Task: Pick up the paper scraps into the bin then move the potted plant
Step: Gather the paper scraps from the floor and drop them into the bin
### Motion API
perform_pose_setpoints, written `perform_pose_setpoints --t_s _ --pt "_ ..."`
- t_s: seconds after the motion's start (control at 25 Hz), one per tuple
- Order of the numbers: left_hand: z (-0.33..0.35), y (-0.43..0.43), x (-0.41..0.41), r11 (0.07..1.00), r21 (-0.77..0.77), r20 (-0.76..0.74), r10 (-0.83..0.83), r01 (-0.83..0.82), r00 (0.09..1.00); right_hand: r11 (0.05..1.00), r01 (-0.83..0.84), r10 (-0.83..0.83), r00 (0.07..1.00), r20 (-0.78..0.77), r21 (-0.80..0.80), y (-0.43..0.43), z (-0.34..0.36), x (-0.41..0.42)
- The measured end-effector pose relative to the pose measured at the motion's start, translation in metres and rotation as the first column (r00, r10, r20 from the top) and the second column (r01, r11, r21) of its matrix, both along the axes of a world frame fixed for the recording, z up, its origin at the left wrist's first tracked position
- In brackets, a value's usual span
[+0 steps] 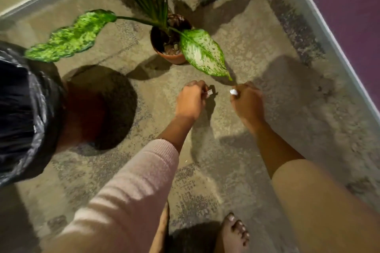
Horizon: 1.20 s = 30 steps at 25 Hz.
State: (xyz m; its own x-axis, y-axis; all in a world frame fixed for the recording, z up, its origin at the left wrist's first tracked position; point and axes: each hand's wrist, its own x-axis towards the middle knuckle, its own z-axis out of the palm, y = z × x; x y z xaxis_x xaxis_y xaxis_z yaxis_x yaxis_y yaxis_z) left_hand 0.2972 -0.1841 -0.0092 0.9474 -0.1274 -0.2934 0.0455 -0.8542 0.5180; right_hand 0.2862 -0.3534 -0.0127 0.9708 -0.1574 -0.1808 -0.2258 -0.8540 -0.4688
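My left hand (191, 100) hangs low over the concrete floor, its fingers pinched on a small white paper scrap (209, 93). A little to the right, my right hand (247, 101) is closed around another white paper scrap (233, 92) that pokes out by the thumb. The potted plant (170, 47), with long speckled green leaves in a terracotta pot, stands just beyond both hands. The bin (22, 113), lined with a black plastic bag, is at the far left edge, well left of my left hand.
A white skirting and a purple wall (349, 16) run along the right side. A pale wall edge (24, 4) closes the top left. My bare foot (234, 232) stands on the floor at the bottom. One drooping leaf tip (228, 76) reaches almost to my right hand.
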Motion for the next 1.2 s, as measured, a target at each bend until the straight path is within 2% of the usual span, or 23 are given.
perform_pose_setpoints --t_s 0.12,0.4,0.56,0.68,1.0,1.2 --pt "0.044 0.033 -0.012 0.997 -0.041 0.005 0.064 -0.064 0.998 0.997 -0.063 0.065 0.997 -0.050 0.038 0.041 0.046 -0.001" --pt "0.146 0.123 -0.036 0.963 -0.065 0.081 0.268 -0.263 0.960 0.961 -0.236 0.230 0.971 0.057 0.143 0.151 0.151 -0.012" --pt "0.195 0.181 -0.055 0.946 -0.046 0.159 0.323 -0.320 0.933 0.934 -0.327 0.335 0.941 -0.038 0.142 0.221 0.196 -0.016" --pt "0.223 0.228 -0.069 0.916 -0.037 0.174 0.399 -0.398 0.900 0.904 -0.389 0.402 0.915 -0.043 0.176 0.277 0.222 -0.020" --pt "0.242 0.333 -0.099 0.836 -0.050 0.176 0.546 -0.546 0.819 0.844 -0.506 0.524 0.849 -0.068 0.179 0.390 0.242 -0.035" --pt "0.237 0.374 -0.113 0.835 0.004 0.098 0.548 -0.551 0.831 0.823 -0.544 0.564 0.817 -0.120 0.166 0.426 0.238 -0.040"
